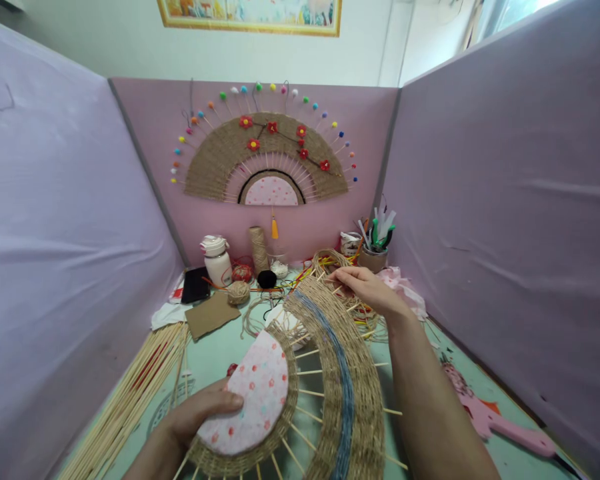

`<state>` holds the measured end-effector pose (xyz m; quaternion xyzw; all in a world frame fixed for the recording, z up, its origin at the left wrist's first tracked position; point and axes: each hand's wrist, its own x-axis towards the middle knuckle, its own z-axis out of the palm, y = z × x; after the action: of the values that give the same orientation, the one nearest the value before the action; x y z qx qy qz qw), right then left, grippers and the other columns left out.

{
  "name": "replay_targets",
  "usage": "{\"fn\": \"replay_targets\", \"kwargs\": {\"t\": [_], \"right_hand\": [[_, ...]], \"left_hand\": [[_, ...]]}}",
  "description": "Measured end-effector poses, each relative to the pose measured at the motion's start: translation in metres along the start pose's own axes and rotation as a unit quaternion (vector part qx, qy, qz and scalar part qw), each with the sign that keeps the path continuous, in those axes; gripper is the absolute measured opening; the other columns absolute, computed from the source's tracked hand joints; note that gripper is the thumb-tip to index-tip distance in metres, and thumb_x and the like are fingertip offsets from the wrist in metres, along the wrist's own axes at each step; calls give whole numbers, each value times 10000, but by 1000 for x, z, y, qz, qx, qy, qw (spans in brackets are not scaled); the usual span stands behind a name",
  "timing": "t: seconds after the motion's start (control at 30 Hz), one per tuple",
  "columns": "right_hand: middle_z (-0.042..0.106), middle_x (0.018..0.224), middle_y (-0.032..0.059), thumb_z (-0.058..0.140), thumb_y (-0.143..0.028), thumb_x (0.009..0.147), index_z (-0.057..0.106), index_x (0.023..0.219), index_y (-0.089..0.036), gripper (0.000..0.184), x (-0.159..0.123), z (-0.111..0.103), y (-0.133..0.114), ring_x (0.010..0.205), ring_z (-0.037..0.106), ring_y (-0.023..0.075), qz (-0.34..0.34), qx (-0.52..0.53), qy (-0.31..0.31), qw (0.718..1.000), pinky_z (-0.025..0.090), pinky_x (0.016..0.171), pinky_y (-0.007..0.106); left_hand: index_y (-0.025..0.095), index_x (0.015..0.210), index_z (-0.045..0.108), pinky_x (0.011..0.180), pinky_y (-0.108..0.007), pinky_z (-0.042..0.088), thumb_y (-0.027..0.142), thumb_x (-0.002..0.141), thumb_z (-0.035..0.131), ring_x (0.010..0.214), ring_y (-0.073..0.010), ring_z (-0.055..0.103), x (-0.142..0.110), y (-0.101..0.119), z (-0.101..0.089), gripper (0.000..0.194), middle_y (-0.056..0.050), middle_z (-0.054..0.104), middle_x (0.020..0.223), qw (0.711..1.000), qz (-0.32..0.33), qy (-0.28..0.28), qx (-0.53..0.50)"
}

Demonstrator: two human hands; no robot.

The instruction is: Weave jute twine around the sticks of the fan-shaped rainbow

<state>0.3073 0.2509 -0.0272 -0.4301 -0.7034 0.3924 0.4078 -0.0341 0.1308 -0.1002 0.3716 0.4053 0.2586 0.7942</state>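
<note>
A half-round woven twine fan (367, 373) with a blue band and thin wooden sticks jutting past its rim is tilted in front of me. Its inner half-circle is covered with white cloth (260, 393) dotted with pink. My left hand (195, 413) grips this inner part, thumb on the cloth and the other fingers hidden beneath. At the fan's far upper end, my right hand (363, 287) has its fingers pinched together beside the stick tips. Whatever lies between those fingertips is too small to make out. Loose twine (330, 260) is heaped just behind them.
A finished fan (280, 143) with red flowers hangs on the back panel. Bamboo sticks (130, 393) lie at left, near cardboard (213, 315). A white bottle (217, 261), a twine spool (259, 250) and a tool cup (373, 257) stand behind. At right lies a pink glue gun (505, 427).
</note>
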Motion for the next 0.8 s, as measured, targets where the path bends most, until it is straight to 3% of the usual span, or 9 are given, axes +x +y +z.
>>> {"fn": "replay_targets", "kwargs": {"t": [0.23, 0.37, 0.6, 0.8], "right_hand": [[647, 789, 39, 580, -381, 809, 671, 772, -193, 213, 1, 7, -15, 719, 550, 157, -112, -169, 89, 975, 393, 671, 286], [645, 824, 49, 565, -356, 826, 682, 789, -208, 192, -1, 8, -22, 775, 564, 170, -148, -204, 106, 962, 404, 729, 308], [634, 778, 36, 508, -447, 848, 667, 870, -189, 303, -2, 10, -21, 676, 522, 146, -95, -90, 89, 987, 397, 627, 279], [601, 724, 46, 471, -606, 817, 667, 908, -162, 494, 3, 8, -12, 607, 504, 126, -31, 84, 85, 992, 379, 534, 245]], "left_hand": [[74, 967, 687, 496, -207, 441, 267, 645, 739, 574, -163, 632, -1, 0, 2, 379, -111, 704, 718, 999, 30, 27, -16], [89, 983, 675, 490, -191, 444, 273, 636, 758, 559, -145, 629, -3, 3, 1, 401, -93, 707, 712, 998, 37, 39, -31], [81, 951, 683, 470, -195, 449, 287, 567, 804, 534, -147, 628, -3, 6, 1, 453, -95, 712, 702, 997, 39, 52, -53], [71, 1163, 593, 495, -216, 469, 261, 574, 785, 591, -194, 659, 1, -3, -10, 648, -91, 709, 671, 991, 73, 67, -93]]}}
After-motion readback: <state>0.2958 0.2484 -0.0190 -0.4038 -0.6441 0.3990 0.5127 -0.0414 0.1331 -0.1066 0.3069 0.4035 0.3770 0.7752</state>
